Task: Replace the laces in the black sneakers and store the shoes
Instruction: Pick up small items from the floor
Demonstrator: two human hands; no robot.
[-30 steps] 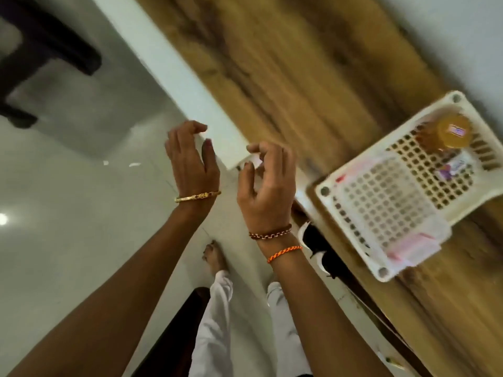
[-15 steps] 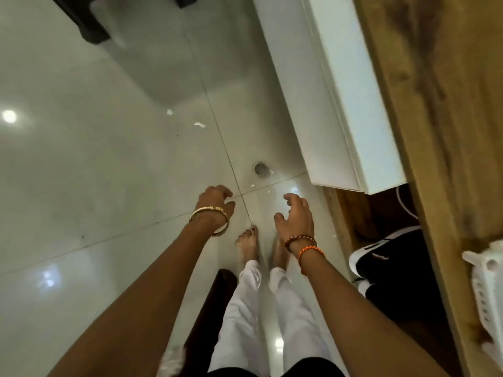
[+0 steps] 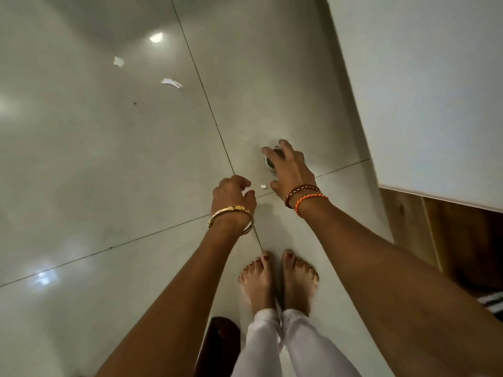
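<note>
My left hand (image 3: 233, 195), with a gold bangle at the wrist, hangs over the tiled floor with its fingers loosely curled and holds nothing. My right hand (image 3: 290, 170), with braided wrist bands, hangs beside it with relaxed, spread fingers and is empty too. A black-and-white striped bit (image 3: 493, 303) shows at the right edge inside the low wooden compartment; it may be part of a black sneaker, but most of it is out of view. No laces are visible.
A white cabinet door (image 3: 424, 91) stands open on the right above the wooden compartment (image 3: 457, 240). My bare feet (image 3: 277, 281) stand on glossy tiles. Paper scraps (image 3: 171, 83) and a round metal floor fitting (image 3: 269, 162) lie ahead. A dark wooden piece (image 3: 217, 346) is at the bottom.
The view has swung down from the wooden top and white basket to the floor. Both hands have dropped from chest height and hang low, further apart from the cabinet opening.
</note>
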